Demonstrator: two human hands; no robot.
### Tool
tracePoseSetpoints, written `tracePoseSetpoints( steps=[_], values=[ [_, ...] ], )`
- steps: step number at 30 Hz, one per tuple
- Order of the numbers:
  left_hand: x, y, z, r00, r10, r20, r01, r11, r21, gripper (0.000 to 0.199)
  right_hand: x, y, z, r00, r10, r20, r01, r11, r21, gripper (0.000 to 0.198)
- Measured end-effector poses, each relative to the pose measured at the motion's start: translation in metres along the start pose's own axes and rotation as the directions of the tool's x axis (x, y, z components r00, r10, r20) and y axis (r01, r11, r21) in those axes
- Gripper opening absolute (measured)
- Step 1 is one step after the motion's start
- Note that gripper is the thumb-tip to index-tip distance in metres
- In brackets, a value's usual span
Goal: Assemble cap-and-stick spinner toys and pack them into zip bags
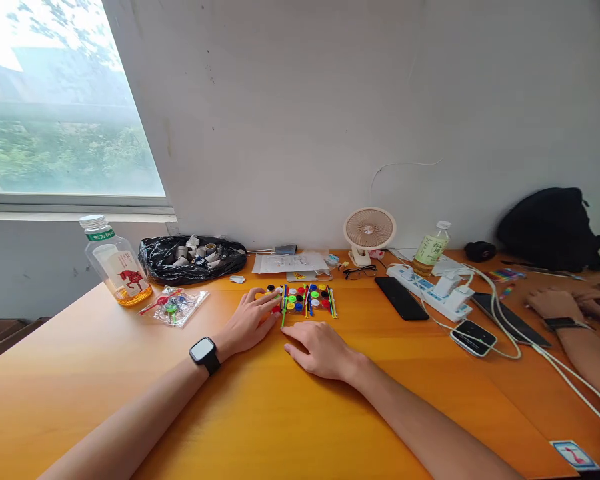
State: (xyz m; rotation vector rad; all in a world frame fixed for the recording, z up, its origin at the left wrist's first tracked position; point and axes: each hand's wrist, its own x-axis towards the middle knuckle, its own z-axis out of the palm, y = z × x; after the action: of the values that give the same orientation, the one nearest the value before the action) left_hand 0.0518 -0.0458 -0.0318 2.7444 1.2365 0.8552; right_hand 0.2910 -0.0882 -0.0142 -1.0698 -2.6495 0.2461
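Observation:
Small round discs (pixel 299 307) in red, green, yellow, blue, black and white lie in rows on the wooden table, with thin coloured sticks (pixel 333 303) set upright between groups of them. My left hand (pixel 250 321) lies flat at the left end of the rows, fingers stretched out over the nearest discs and sticks. My right hand (pixel 323 350) rests just in front, its index fingertip at the lower end of a green stick (pixel 284 317). Its thumb stands apart from that finger and the other fingers are bent under. Discs below my left fingers are partly hidden.
Left are a tea bottle (pixel 123 270), a clear plastic packet (pixel 174 307) and a black bag (pixel 155 260) of scraps. Behind stand papers (pixel 290 262) and a fan (pixel 369 230). Right lie a phone (pixel 401 298), a power strip (pixel 430 293), cables and another person's hands (pixel 557 305).

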Motion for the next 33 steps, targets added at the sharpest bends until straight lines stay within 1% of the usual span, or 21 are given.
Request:
tracePoseSetpoints(
  steps=[5,12,18,23,25,27,30,33],
  values=[
    [-0.001,-0.002,0.002,1.0,-0.003,-0.028,0.003,1.0,-0.012,0.042,0.0,0.0,-0.001,1.0,0.003,0.002,-0.003,0.999,0.037,0.031],
    [0.0,-0.003,0.005,0.998,0.015,-0.059,-0.018,0.998,-0.061,0.037,0.0,0.0,-0.001,1.0,0.004,-0.008,-0.004,0.999,0.047,0.027],
    [0.001,-0.004,0.006,0.987,-0.018,-0.163,0.0,0.994,-0.112,0.033,0.001,-0.001,-0.001,0.999,0.012,-0.037,-0.009,0.996,0.085,0.018],
    [0.001,-0.011,0.008,0.969,-0.041,-0.245,0.005,0.989,-0.147,0.033,0.001,0.0,0.001,0.996,0.03,-0.081,-0.02,0.992,0.125,0.02],
    [0.001,-0.012,0.008,0.962,-0.058,-0.265,0.018,0.988,-0.153,0.031,0.001,0.002,0.002,0.994,0.032,-0.104,-0.019,0.992,0.122,0.027],
    [0.0,-0.013,0.008,0.96,-0.068,-0.272,0.031,0.99,-0.137,0.031,0.001,0.005,0.003,0.994,0.038,-0.101,-0.029,0.995,0.094,0.033],
    [-0.002,-0.015,0.008,0.963,-0.1,-0.248,0.084,0.994,-0.075,0.035,0.001,0.008,0.004,0.996,0.049,-0.08,-0.045,0.997,0.059,0.029],
    [-0.004,-0.02,0.008,0.962,-0.177,-0.209,0.174,0.984,-0.032,0.034,0.002,0.009,0.005,0.995,0.042,-0.089,-0.037,0.998,0.059,0.03]
  ],
)
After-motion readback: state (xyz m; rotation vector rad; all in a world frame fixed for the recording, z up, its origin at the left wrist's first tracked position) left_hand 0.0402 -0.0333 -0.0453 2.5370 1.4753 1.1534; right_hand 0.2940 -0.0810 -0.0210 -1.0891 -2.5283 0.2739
